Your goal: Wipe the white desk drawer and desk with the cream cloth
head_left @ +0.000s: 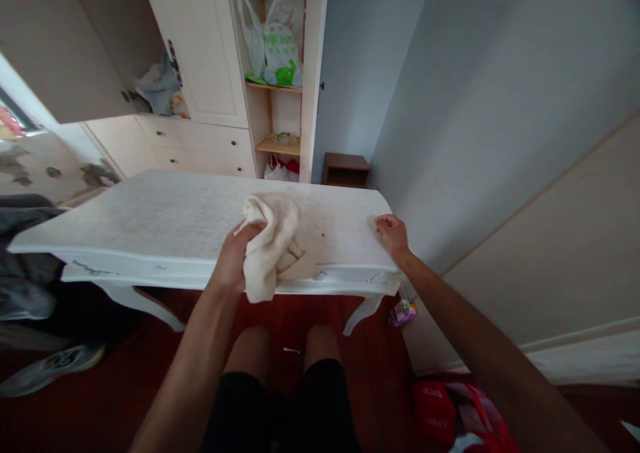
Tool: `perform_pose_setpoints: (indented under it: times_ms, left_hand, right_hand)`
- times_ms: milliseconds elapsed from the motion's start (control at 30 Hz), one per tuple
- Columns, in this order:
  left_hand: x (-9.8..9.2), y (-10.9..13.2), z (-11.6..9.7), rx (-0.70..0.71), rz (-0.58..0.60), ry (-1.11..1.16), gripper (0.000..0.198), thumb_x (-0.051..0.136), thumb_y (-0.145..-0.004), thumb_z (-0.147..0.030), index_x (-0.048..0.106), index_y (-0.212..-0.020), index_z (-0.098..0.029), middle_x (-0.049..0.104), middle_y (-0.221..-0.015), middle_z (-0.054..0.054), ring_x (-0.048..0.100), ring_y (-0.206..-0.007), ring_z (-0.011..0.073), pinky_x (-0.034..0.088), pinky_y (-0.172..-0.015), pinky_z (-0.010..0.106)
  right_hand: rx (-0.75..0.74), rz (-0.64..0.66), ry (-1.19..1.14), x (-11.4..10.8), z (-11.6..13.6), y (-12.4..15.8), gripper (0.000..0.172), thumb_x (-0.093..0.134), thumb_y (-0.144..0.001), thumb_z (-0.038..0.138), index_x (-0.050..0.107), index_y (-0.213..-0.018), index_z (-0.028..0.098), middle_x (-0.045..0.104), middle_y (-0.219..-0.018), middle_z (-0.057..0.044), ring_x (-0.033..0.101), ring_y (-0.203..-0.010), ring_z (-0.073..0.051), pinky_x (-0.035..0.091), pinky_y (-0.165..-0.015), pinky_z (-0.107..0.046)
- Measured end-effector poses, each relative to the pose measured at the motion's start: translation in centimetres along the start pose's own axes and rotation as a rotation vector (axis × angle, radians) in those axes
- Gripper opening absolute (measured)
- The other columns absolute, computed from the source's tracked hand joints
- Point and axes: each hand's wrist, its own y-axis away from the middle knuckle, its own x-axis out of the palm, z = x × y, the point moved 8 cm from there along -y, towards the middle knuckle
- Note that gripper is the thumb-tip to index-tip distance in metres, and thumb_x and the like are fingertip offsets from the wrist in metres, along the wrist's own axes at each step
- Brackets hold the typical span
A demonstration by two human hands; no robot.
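forearms nearest camera, left one (185, 373) and right one (480, 326), coming up from the bottom edge, bare knees and black shorts (240, 406) between them. left hand (233, 259) at front edge of white table (150, 213), clamped on the left side of a bunched cream cloth (273, 239), fingers partly hidden in its folds. cloth lies crumpled on the tabletop right of the table's middle, lower part hanging over the front edge. right hand (393, 234) at the right end of the table, fingers curled in and pressed together, well apart from cloth; can't tell if anything small is inside. dark speck (323, 235) on tabletop between cloth and right hand, greyish smudges around. behind table: pale wardrobe (207, 46), white plastic bag with green print (283, 49) on its open shelf, low brown cabinet (346, 159) by the wall. dark red floor (375, 373) below, pink-purple box (401, 313) near right table leg, red bags (435, 406) lower right, shoe (60, 369) at left.
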Motion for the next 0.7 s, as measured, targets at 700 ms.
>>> perform_pose_setpoints:
  times_ms: [700]
  left_hand:
    - [7.8, -9.1, 3.0, 0.689, 0.586, -1.256, 0.027, 0.069, -0.081, -0.042, 0.076, -0.094, -0.018, 0.066, -0.123, 0.013, 0.063, -0.118, 0.0309, 0.046, -0.109, 0.044]
  right_hand:
    - [0.003, -0.002, 0.028, -0.3, 0.2, -0.1, 0.032, 0.063, -0.065, 0.051, 0.069, -0.072, 0.020, 0.062, -0.061, -0.001, 0.054, -0.059, -0.018, 0.043, -0.062, -0.033]
